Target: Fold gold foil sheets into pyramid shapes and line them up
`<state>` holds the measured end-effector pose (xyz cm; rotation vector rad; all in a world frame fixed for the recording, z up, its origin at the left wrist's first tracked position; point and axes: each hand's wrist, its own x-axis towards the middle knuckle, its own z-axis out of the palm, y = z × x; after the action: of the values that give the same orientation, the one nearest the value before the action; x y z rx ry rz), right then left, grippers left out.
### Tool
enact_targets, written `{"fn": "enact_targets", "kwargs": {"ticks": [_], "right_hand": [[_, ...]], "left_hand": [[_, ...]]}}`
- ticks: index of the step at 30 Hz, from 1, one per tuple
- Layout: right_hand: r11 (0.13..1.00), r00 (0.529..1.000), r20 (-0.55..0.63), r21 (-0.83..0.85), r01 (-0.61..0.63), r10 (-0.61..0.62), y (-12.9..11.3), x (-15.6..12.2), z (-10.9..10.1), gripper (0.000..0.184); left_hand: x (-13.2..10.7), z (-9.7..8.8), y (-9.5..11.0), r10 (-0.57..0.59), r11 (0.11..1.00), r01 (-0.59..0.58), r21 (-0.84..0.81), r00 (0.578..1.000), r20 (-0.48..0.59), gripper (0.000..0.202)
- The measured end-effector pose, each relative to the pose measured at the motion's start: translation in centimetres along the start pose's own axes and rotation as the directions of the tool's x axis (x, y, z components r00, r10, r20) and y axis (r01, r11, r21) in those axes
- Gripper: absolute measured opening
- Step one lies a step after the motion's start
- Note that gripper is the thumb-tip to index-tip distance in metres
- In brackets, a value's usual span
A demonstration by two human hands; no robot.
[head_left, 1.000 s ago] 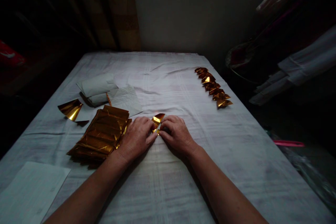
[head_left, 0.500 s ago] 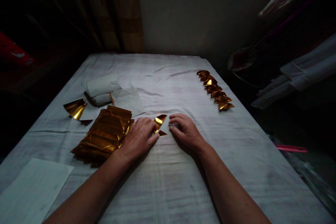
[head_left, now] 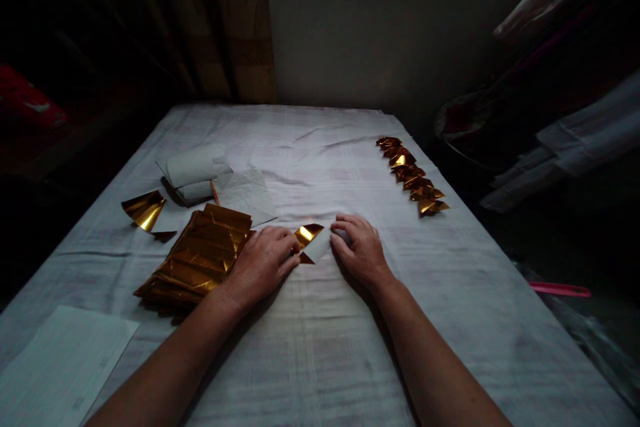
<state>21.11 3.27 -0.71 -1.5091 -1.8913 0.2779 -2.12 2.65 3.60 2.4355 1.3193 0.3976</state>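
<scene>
A small folded piece of gold foil paper (head_left: 310, 240) with a white underside lies on the white cloth between my hands. My left hand (head_left: 263, 263) rests palm down with its fingertips pressing the left part of the piece. Just right of the piece, my right hand (head_left: 361, 250) lies with curled fingers, the fingertips at the paper's white edge. A thick stack of gold foil sheets (head_left: 200, 257) sits just left of my left hand.
A row of several folded gold pieces (head_left: 413, 177) runs along the right edge of the cloth-covered table (head_left: 320, 347). White paper rolls and sheets (head_left: 210, 177) lie at the back left, a curled gold sheet (head_left: 145, 208) beside them, white paper (head_left: 60, 367) at the front left.
My right hand has slid to the right away from the left hand, and the gold piece between them has unfolded, showing more of its white underside.
</scene>
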Motion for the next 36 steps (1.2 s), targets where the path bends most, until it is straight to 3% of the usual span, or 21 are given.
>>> {"fn": "enact_targets", "kwargs": {"ticks": [4, 7, 12, 15, 20, 23, 31, 36], "right_hand": [[0.996, 0.999, -0.031, 0.081, 0.046, -0.044, -0.2, 0.2, -0.4, 0.022], [0.982, 0.988, -0.022, 0.109, 0.156, -0.155, -1.4, 0.1, -0.8, 0.018], [0.919, 0.918, 0.087, 0.118, 0.377, -0.388, -4.1, -0.6, -0.8, 0.014], [0.905, 0.899, 0.120, 0.109, 0.411, -0.422, -4.5, -0.7, -0.6, 0.014], [0.978, 0.979, 0.019, 0.042, 0.204, -0.204, -1.9, -0.1, -1.2, 0.019], [0.997, 0.996, 0.049, 0.015, 0.073, -0.074, -0.3, 0.2, -1.4, 0.027], [0.985, 0.955, 0.286, 0.124, -0.118, 0.079, -0.7, 0.7, -2.0, 0.049], [0.960, 0.921, 0.389, 0.256, -0.118, 0.010, -1.1, 0.6, -2.6, 0.053]], "left_hand": [[0.2, -0.6, -0.7, 0.057, 0.997, -0.057, -0.043, 0.998, 0.016, 0.005], [0.3, -0.8, -0.8, 0.050, 0.998, -0.049, -0.040, 0.999, 0.010, 0.002], [0.3, -0.5, -0.8, 0.070, 0.998, -0.070, -0.005, 0.997, -0.009, 0.003], [0.2, -0.5, -0.9, 0.082, 0.997, -0.082, 0.009, 0.997, -0.015, 0.005], [0.0, -0.5, -0.6, 0.093, 0.994, -0.093, 0.056, 0.996, 0.001, 0.010], [-0.1, -0.2, -0.3, 0.094, 0.990, -0.091, 0.104, 0.995, -0.022, 0.016], [0.3, 0.3, -0.9, 0.131, 0.985, -0.117, 0.127, 0.986, -0.104, 0.005], [0.3, 1.1, -0.7, 0.115, 0.982, -0.089, 0.168, 0.982, -0.152, 0.008]]}}
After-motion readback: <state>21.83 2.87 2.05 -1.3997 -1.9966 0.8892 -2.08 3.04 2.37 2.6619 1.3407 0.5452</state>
